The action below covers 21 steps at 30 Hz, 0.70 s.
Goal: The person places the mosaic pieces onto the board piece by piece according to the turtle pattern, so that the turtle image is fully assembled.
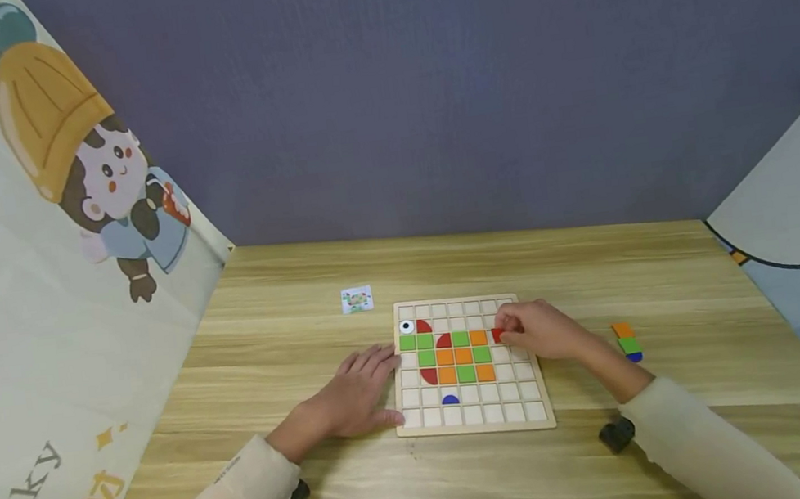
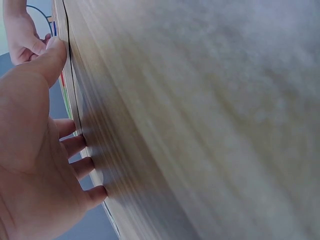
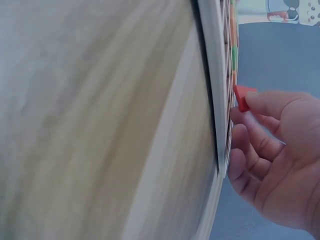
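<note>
A wooden grid board lies on the table, with green, orange and red tiles and a round-eye tile set in its cells. One blue half-round tile sits lower down, apart from the others. My right hand pinches a red tile between thumb and fingers over the board's right side; in the right wrist view the tile is tilted. My left hand lies with fingers spread at the board's left edge, thumb near the lower left corner. In the left wrist view, the left fingers are extended along the tabletop.
A small picture card lies beyond the board's upper left corner. To the right, an orange tile, a green tile and a blue tile lie in a row near the right forearm. A dark wall stands behind the table.
</note>
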Tool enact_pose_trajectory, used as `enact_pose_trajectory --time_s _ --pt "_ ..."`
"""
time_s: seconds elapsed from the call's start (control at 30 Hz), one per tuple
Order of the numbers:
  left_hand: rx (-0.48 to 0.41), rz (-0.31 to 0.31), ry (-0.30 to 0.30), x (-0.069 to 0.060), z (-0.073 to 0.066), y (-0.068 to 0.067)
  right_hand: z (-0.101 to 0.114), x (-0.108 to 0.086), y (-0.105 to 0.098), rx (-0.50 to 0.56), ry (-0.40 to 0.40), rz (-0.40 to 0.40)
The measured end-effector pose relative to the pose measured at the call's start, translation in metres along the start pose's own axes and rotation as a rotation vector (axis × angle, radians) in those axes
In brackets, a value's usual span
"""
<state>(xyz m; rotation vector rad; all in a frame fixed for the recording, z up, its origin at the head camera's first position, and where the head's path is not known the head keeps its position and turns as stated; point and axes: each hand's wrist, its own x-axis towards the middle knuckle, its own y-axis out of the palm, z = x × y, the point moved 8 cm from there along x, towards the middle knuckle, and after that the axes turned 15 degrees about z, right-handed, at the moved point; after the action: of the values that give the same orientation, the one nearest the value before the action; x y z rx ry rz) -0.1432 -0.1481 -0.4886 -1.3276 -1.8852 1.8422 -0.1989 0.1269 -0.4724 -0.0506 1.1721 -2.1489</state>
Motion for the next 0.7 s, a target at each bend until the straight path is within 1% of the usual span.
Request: enact_pose_trajectory --time_s 0.13,0.4,0.7 --pt "-0.006 -0.002 -0.004 0.003 -0.001 -0.002 0.001 0.004 -0.003 -0.031 -0.003 0.000" --pt "-0.027 0.002 -0.022 0.010 -0.001 -0.005 0.001 0.010 -0.010 -0.074 0.032 -0.014" --pt "-0.032 -0.004 -0.043 0.018 0.000 -0.008 -0.005 0.018 -0.015 -0.095 0.035 0.015"
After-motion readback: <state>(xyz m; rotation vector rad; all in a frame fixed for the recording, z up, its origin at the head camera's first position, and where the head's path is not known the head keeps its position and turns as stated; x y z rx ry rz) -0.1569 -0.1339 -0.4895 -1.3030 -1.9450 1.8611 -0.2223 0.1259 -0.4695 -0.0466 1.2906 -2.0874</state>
